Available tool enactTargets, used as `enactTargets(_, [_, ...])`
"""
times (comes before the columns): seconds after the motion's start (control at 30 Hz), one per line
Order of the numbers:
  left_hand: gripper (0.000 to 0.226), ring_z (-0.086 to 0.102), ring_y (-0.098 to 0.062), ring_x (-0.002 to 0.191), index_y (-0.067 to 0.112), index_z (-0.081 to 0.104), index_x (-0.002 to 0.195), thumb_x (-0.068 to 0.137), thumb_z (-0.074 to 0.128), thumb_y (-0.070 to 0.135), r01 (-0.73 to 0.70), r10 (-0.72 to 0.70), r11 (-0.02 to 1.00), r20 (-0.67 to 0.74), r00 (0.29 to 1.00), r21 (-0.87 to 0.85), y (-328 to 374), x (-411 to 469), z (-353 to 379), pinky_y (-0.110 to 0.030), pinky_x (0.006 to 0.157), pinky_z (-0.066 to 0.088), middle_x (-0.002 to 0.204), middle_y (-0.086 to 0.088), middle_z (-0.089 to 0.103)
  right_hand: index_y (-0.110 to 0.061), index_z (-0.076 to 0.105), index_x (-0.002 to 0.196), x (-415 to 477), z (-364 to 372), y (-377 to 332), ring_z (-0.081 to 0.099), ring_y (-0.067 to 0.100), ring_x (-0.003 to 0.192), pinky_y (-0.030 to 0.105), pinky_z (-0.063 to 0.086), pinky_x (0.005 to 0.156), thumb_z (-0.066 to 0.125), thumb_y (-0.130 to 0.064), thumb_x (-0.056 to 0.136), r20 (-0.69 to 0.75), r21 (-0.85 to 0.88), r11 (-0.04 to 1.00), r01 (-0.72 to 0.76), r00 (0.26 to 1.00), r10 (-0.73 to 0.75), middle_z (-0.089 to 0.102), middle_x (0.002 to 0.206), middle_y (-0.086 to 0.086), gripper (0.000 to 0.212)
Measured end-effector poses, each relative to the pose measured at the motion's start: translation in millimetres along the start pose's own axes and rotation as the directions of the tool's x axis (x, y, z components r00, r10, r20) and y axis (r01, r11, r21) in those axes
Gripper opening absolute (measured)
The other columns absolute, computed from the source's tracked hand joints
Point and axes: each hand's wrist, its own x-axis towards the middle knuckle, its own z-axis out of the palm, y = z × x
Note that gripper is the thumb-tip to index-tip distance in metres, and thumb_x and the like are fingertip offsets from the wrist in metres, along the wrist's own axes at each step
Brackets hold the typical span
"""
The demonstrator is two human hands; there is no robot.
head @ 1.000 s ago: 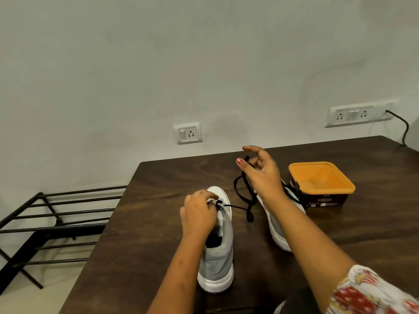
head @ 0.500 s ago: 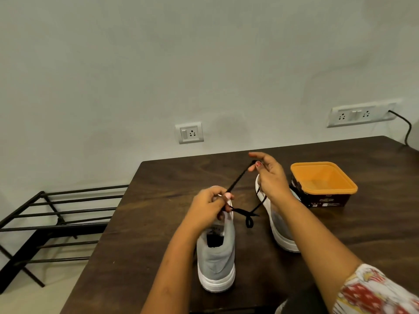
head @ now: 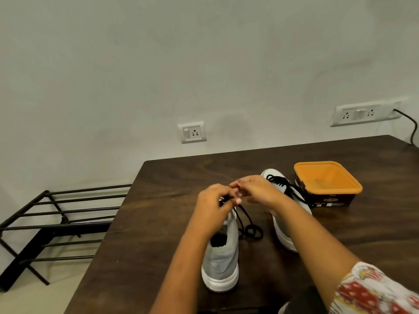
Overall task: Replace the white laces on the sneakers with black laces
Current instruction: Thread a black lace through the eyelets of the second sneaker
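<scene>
Lacing of the near sneaker (head: 223, 252) is the step in hand, judging by the black lace (head: 246, 225) caught up at its upper eyelets while a slack loop of it trails onto the tabletop (head: 158, 223) just to the shoe's right. The sneaker stands toward the near edge, heel facing the person, toe hidden under the hands. The second sneaker (head: 284, 214) stands just beside it on the right, closer to the orange tub (head: 326, 182), and already carries black lacing across its tongue; no white lace can be seen anywhere.

The left hand (head: 214, 203) is curled palm-down over the front of the near sneaker, its fingers (head: 235, 201) drawn narrow onto the lace where it meets the shoe. The right hand (head: 256, 191) reaches across from the right, forearm passing over the second sneaker, fingers pinched close together at the left hand's fingertips. It seems to be nipping the same lace, though motion blur keeps the grip from being sure.

The next move probably calls for finding the lace tip, steering it through the next open eyelet and drawing the slack through evenly, with the left hand steadying the shoe. Which eyelets are already filled is hidden beneath the hands.
</scene>
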Motion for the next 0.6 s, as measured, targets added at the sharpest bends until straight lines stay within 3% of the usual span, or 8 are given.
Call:
enactTargets(0.03, [0.004, 0.053, 0.002, 0.076, 0.012, 0.07, 0.076, 0.079, 0.073, 0.012, -0.051, 0.049, 0.998, 0.059, 0.997, 0.022, 4.2, -0.5, 8.5, -0.012, 0.073, 0.042, 0.081, 0.018, 0.056, -0.011, 0.072, 0.1, -1.7, 1.4, -2.0, 0.062, 0.016, 0.083, 0.028, 0.048, 0.071, 0.046, -0.034, 0.099, 0.055, 0.139, 0.989, -0.053, 0.997, 0.046, 0.069, 0.087, 0.002, 0.035])
enactTargets(0.1, [0.006, 0.053, 0.0, 0.076, 0.006, 0.071, 0.08, 0.079, 0.071, 0.011, -0.121, 0.11, 0.991, 0.177, 0.978, 0.052, 10.4, -3.4, 24.4, -0.013, 0.073, 0.04, 0.085, 0.009, 0.062, -0.006, 0.07, 0.102, -5.8, 3.5, -1.3, 0.062, 0.017, 0.08, 0.027, 0.051, 0.068, 0.053, -0.038, 0.096, 0.16, 0.166, 0.983, -0.083, 0.986, 0.056, 0.069, 0.087, 0.006, 0.038])
enactTargets(0.17, [0.009, 0.058, -0.014, 0.084, 0.005, 0.072, 0.086, 0.081, 0.068, 0.011, -0.138, 0.104, 0.985, 0.29, 0.952, 0.102, 16.2, -8.3, 37.5, -0.017, 0.072, 0.038, 0.091, -0.006, 0.068, -0.004, 0.068, 0.108, -5.4, 5.2, 3.5, 0.065, 0.016, 0.081, 0.026, 0.053, 0.075, 0.057, -0.016, 0.095, 0.173, 0.166, 0.986, -0.026, 0.985, -0.003, 0.069, 0.09, 0.01, 0.021])
enactTargets(0.27, [0.012, 0.057, -0.022, 0.091, 0.008, 0.068, 0.094, 0.086, 0.064, 0.015, -0.169, 0.06, 0.957, 0.407, 0.911, 0.237, 18.6, -14.2, 49.6, -0.024, 0.074, 0.037, 0.099, -0.01, 0.065, -0.005, 0.068, 0.096, -0.1, 1.8, 6.0, 0.054, 0.011, 0.062, 0.02, 0.048, 0.062, 0.049, -0.002, 0.097, 0.091, 0.214, 0.977, 0.001, 0.996, -0.021, 0.064, 0.079, 0.007, 0.02])
enactTargets(0.43, [0.012, 0.057, -0.021, 0.1, 0.007, 0.067, 0.095, 0.085, 0.06, 0.009, -0.032, -0.027, 0.975, 0.26, 0.965, 0.222, 11.3, -11.8, 49.0, -0.031, 0.083, 0.044, 0.108, -0.007, 0.063, -0.01, 0.073, 0.094, -3.4, -2.9, 15.2, 0.064, 0.016, 0.086, 0.025, 0.052, 0.076, 0.048, -0.024, 0.1, 0.227, 0.052, 0.997, -0.06, 0.973, 0.047, 0.071, 0.091, 0.007, 0.029])
enactTargets(0.6, [0.015, 0.054, -0.015, 0.102, 0.011, 0.067, 0.098, 0.085, 0.061, 0.01, -0.05, -0.008, 0.979, 0.288, 0.958, 0.196, 11.7, -12.3, 49.3, -0.021, 0.084, 0.039, 0.11, -0.003, 0.062, -0.013, 0.071, 0.094, 3.4, -2.0, 17.6, 0.061, 0.014, 0.08, 0.024, 0.052, 0.075, 0.053, -0.005, 0.095, 0.096, 0.063, 0.996, 0.06, 0.993, -0.066, 0.068, 0.086, 0.008, 0.02])
